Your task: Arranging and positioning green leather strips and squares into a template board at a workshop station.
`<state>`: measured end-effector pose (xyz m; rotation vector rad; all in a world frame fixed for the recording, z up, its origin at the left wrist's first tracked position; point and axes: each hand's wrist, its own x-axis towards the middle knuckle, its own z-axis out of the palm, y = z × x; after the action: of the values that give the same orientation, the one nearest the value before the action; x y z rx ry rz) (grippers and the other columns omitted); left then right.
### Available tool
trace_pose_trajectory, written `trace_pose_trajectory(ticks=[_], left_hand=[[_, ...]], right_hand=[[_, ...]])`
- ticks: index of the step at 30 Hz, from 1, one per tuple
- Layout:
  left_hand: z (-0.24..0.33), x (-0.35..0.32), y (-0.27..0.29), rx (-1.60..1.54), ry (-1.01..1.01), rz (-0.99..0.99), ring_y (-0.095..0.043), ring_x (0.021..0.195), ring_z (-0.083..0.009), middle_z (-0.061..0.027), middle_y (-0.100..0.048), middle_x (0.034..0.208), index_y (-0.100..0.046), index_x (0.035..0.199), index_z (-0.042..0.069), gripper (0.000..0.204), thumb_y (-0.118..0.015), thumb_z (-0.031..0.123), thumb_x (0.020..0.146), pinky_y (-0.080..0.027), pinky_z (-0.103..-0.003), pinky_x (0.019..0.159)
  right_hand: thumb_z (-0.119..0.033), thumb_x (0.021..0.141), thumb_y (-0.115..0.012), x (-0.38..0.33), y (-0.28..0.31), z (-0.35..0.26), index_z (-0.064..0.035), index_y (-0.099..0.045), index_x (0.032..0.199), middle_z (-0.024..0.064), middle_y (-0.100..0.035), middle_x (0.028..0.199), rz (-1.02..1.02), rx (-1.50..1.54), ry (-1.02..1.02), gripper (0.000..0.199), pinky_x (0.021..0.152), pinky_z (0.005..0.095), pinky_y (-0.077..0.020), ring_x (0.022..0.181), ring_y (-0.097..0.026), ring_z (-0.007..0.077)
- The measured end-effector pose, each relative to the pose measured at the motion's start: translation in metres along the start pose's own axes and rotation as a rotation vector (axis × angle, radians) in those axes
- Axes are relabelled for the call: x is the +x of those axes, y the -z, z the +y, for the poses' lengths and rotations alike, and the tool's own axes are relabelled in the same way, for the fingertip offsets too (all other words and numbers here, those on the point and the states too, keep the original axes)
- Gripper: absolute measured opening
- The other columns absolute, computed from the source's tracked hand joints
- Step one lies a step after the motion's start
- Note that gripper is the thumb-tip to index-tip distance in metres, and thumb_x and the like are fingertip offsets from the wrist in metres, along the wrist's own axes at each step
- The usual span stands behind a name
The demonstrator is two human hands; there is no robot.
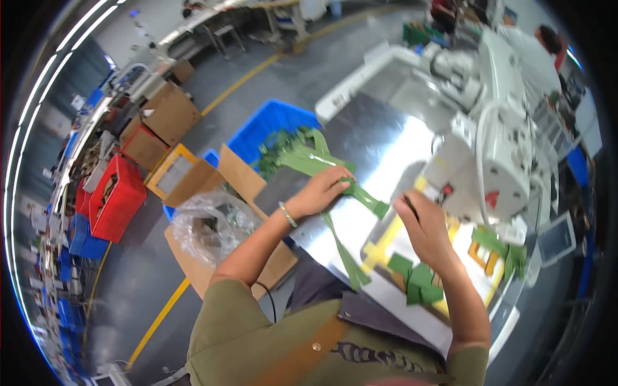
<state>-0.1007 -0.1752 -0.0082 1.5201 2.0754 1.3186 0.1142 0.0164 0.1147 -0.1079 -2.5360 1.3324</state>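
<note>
Left hand [326, 188], head view: fingers bent and closed on a green strip [370, 202], which lies over the bright metal tabletop [367, 132], its free end pointing toward the right hand [423, 222]. Right hand: curled, thumb and fingers appearing to pinch a slim dark item [411, 207]; blur prevents identifying it. The hands are apart.

Beyond the left hand, a green bundle [302, 159] lies at the table's edge by the blue bin [277, 116]. A narrow green strip [346, 253] trails toward the wearer. Cut-looking green pieces [423, 285] lie below the right hand, near yellow tape [375, 253]; the white machine [505, 138] stands to the right.

Handling assessment: the strip should be kept flat and lightly taut, the left fingertips clear of the dark item, and the trailing strip free of snags.
</note>
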Motion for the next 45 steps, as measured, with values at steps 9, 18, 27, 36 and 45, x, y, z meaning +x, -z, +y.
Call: trace_pose_trajectory(ticks=[9,18,27,36,45], left_hand=[[-0.079,0.000,0.093,0.112,0.381,0.879,-0.064,0.075,-0.0151,-0.0062,-0.071,0.092,-0.068,0.103,0.001,0.020,-0.066,0.020,0.100,-0.051,-0.029,0.068],[0.120,-0.012,0.052,-0.592,0.423,0.319,-0.054,0.058,-0.0035,0.0028,-0.059,0.065,-0.063,0.089,0.008,0.022,-0.064,0.026,0.102,-0.037,-0.020,0.053],[0.194,0.020,-0.136,-0.894,0.526,-0.330,-0.067,0.078,-0.0077,-0.0091,-0.074,0.099,-0.064,0.112,0.002,0.021,-0.058,0.021,0.105,-0.055,-0.023,0.075],[0.193,0.064,-0.211,-0.809,0.417,-0.555,-0.071,0.090,-0.0117,-0.0122,-0.074,0.107,-0.061,0.116,0.000,0.024,-0.057,0.020,0.104,-0.059,-0.026,0.080],[0.165,0.074,-0.224,-0.679,0.240,-0.482,-0.070,0.091,-0.0101,-0.0101,-0.075,0.105,-0.068,0.107,-0.002,0.019,-0.062,0.016,0.102,-0.054,-0.024,0.082]], right_hand=[[-0.013,0.085,-0.071,-0.109,0.088,-0.027,0.0012,-0.068,0.103,0.0127,-0.059,0.081,-0.109,-0.146,-0.090,0.024,0.070,0.0330,-0.0463,0.071,-0.056,0.0236],[-0.021,0.102,-0.056,-0.235,0.193,0.051,0.0016,-0.058,0.133,-0.0035,-0.046,0.066,0.697,0.218,-0.154,0.038,0.038,0.0184,-0.0242,0.044,-0.035,0.0007],[-0.023,0.101,-0.061,-0.153,0.110,0.084,-0.0067,-0.068,0.127,-0.0103,-0.042,0.067,0.275,0.425,-0.325,0.031,0.045,0.0174,-0.0246,0.052,-0.033,-0.0017],[-0.025,0.100,-0.066,-0.170,0.087,0.125,-0.0031,-0.064,0.108,-0.0085,-0.048,0.068,0.363,0.437,-0.353,0.024,0.048,0.0204,-0.0273,0.055,-0.037,-0.0002],[-0.031,0.104,-0.057,-0.162,0.087,0.129,-0.0061,-0.063,0.121,-0.0079,-0.044,0.071,0.389,0.612,-0.480,0.031,0.049,0.0189,-0.0282,0.054,-0.035,0.0000]])
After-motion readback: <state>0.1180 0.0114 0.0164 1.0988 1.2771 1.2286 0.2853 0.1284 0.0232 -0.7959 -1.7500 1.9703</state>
